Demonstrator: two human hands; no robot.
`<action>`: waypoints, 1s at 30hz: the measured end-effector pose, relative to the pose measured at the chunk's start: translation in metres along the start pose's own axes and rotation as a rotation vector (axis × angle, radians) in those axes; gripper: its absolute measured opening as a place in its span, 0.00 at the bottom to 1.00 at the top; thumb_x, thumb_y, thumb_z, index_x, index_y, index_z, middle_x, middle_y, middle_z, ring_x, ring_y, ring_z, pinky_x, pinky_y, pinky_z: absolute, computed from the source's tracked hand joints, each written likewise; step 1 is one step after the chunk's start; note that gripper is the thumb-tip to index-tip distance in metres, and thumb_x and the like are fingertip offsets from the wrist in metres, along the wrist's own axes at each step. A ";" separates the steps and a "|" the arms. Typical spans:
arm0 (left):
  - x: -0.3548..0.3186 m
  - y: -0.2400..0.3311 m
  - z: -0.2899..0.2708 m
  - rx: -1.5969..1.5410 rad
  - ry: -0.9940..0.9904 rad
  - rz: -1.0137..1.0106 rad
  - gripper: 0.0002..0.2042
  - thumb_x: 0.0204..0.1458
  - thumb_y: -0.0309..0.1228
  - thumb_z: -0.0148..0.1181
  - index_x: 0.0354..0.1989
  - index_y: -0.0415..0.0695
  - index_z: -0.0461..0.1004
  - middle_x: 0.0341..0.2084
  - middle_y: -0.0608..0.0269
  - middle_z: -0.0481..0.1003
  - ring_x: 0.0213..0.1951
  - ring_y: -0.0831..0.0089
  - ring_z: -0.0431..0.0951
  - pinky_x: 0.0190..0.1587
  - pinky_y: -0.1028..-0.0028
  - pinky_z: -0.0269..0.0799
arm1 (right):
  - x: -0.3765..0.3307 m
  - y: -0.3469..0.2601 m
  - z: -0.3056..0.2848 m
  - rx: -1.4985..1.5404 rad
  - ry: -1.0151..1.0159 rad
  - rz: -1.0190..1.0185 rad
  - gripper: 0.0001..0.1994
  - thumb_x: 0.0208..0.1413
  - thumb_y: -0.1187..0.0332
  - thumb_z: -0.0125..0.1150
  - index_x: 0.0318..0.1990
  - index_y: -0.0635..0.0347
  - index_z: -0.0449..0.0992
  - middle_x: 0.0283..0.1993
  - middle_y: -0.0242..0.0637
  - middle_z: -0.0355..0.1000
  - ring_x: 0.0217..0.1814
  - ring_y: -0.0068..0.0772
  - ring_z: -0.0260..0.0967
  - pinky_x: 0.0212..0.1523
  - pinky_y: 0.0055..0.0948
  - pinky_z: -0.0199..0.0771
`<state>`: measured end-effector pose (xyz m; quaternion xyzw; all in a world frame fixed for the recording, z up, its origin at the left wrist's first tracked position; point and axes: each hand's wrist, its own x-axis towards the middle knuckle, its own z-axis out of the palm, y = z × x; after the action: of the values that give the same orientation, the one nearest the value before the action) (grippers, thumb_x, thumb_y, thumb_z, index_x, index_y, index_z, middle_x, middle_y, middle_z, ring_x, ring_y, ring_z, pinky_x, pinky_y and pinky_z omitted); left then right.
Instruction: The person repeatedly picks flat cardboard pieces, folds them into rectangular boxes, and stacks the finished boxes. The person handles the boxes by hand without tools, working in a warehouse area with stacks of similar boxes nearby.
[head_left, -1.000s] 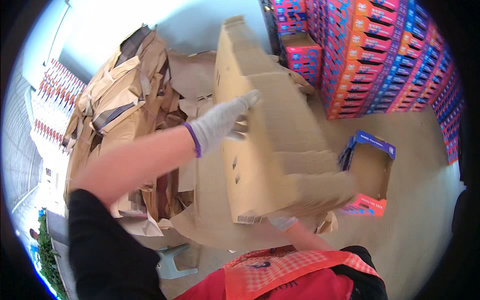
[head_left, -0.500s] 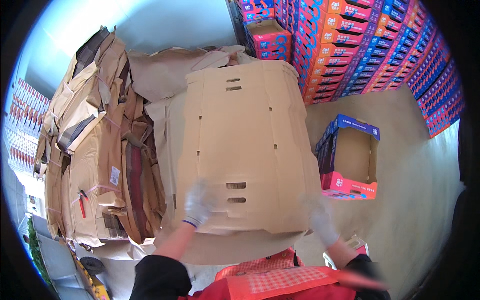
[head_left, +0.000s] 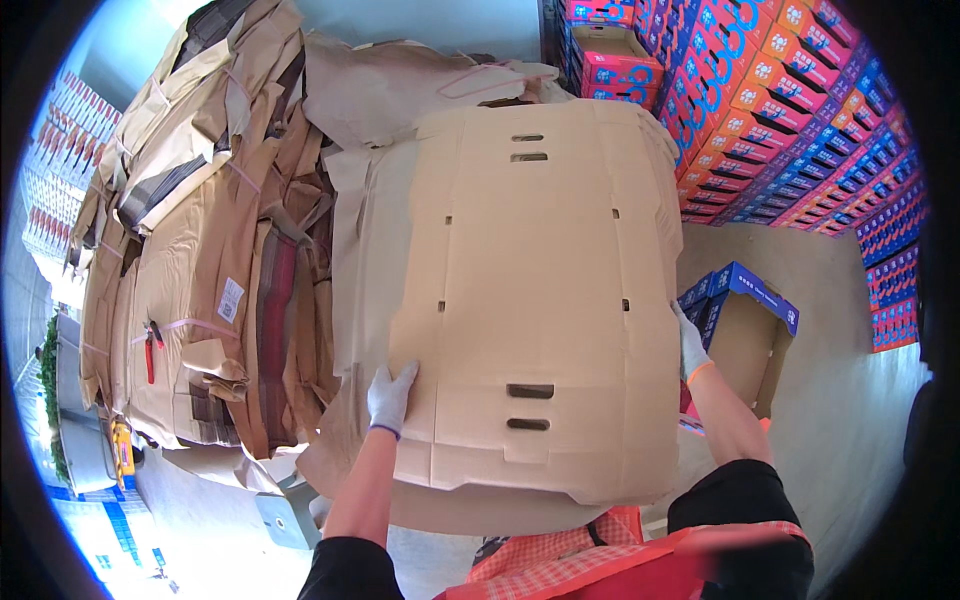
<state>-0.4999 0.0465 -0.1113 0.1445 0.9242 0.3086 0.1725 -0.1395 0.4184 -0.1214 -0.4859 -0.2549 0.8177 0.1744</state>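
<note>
A large flattened brown cardboard box (head_left: 530, 290) with slot holes lies flat on top of a pile of flattened cardboard right in front of me. My left hand (head_left: 390, 398), in a white glove, rests flat on the sheet's near left part with fingers spread. My right hand (head_left: 690, 345), also gloved, touches the sheet's right edge; whether it grips the edge I cannot tell.
Tall strapped bundles of flattened cardboard (head_left: 200, 260) stand at the left. A wall of stacked red and blue cartons (head_left: 800, 110) fills the right back. An open blue and red carton (head_left: 745, 340) stands on the floor at my right. Yellow tool (head_left: 122, 450) lies lower left.
The cardboard sheet, held tilted up a second ago, now lies flat on the pile. Both hands have come down to its near left part and right edge.
</note>
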 end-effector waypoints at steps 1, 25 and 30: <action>-0.012 -0.002 0.000 -0.192 -0.014 -0.063 0.26 0.52 0.46 0.65 0.48 0.32 0.74 0.41 0.51 0.79 0.41 0.63 0.78 0.46 0.67 0.73 | -0.009 -0.003 0.005 0.019 0.017 -0.011 0.28 0.66 0.43 0.44 0.60 0.57 0.71 0.55 0.37 0.74 0.53 0.33 0.71 0.53 0.33 0.73; 0.012 -0.008 -0.080 -1.221 -0.655 -0.252 0.25 0.55 0.31 0.59 0.61 0.37 0.66 0.44 0.61 0.76 0.42 0.67 0.78 0.48 0.70 0.74 | -0.120 0.014 0.033 -0.921 0.185 -0.556 0.40 0.57 0.62 0.64 0.70 0.71 0.47 0.59 0.54 0.69 0.64 0.46 0.66 0.61 0.38 0.68; -0.015 0.021 -0.085 -0.895 -0.642 -0.178 0.22 0.54 0.31 0.58 0.58 0.38 0.70 0.45 0.57 0.79 0.42 0.64 0.81 0.47 0.66 0.78 | -0.152 -0.014 0.057 -0.348 -0.083 -0.034 0.21 0.55 0.72 0.61 0.57 0.68 0.71 0.52 0.41 0.75 0.51 0.36 0.75 0.51 0.34 0.75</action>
<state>-0.5174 0.0128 -0.0312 0.0655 0.6126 0.5957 0.5154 -0.1182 0.3341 0.0168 -0.4703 -0.4077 0.7774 0.0906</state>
